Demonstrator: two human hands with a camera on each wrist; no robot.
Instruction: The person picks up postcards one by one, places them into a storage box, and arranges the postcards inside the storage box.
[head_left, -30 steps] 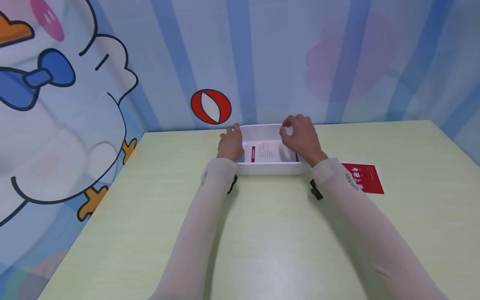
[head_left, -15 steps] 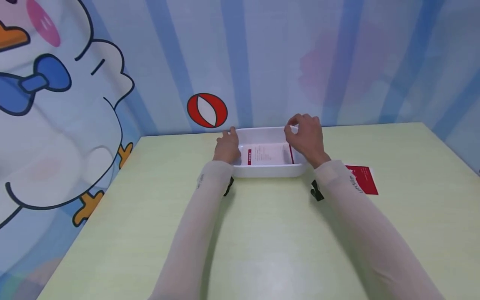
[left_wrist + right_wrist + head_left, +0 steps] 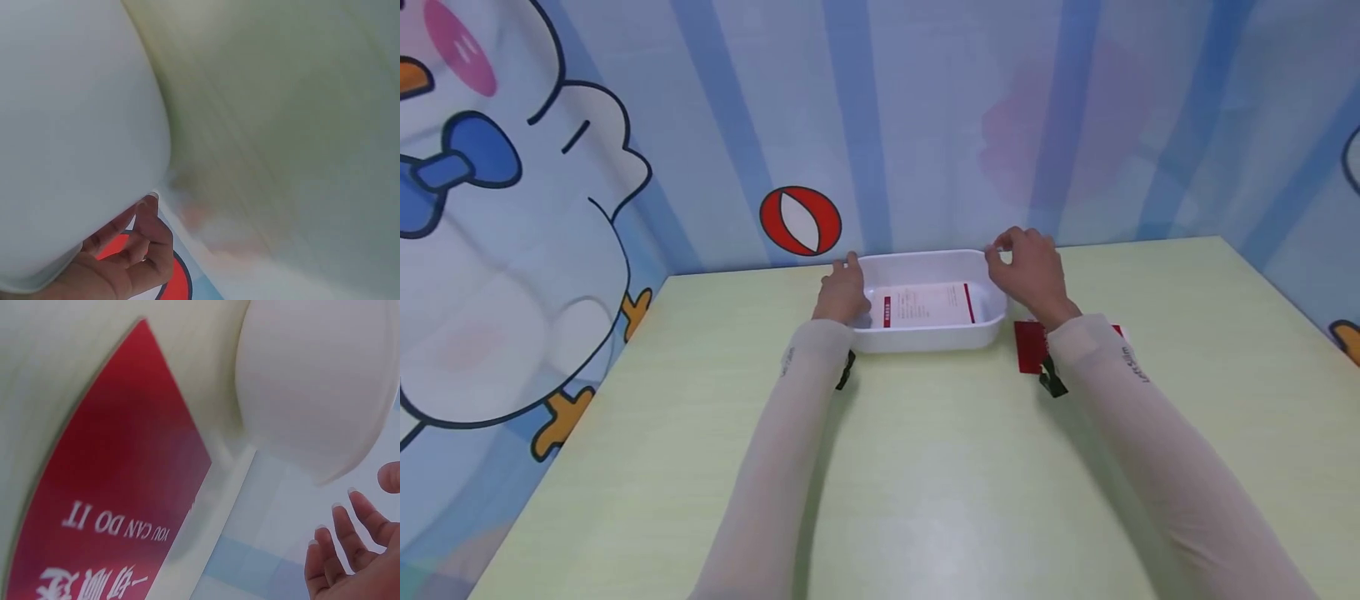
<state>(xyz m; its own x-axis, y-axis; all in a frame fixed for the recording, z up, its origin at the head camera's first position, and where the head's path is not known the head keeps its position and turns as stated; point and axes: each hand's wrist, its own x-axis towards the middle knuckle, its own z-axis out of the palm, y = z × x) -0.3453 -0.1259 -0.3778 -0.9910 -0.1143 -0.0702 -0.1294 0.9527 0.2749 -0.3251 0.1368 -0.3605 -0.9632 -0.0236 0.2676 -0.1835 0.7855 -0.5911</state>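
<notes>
A white plastic tray (image 3: pixel 925 338) stands at the far edge of the table. My left hand (image 3: pixel 842 292) grips its left end, thumb over the rim and fingers on the outside; the left wrist view shows that hand (image 3: pixel 134 256) against the tray's outer wall. Inside the tray lies a white card (image 3: pixel 928 305) with red bands. My right hand (image 3: pixel 1032 271) is raised beside the tray's far right corner. In the right wrist view its fingers (image 3: pixel 357 550) are loosely bent and apart from the tray, holding nothing. Under the right wrist lies a red card (image 3: pixel 119 462) with white lettering, partly hidden in the head view.
The pale wooden table (image 3: pixel 925 467) reaches back to a blue striped cloth backdrop (image 3: pixel 917 125) right behind the tray. A printed red-and-white ball (image 3: pixel 801 221) and a large cartoon duck (image 3: pixel 497 292) decorate it. Black wrist straps show under both sleeves.
My right hand has shifted right, from over the tray to its far right corner, uncovering more of the card inside. The right wrist now covers a different part of the red card.
</notes>
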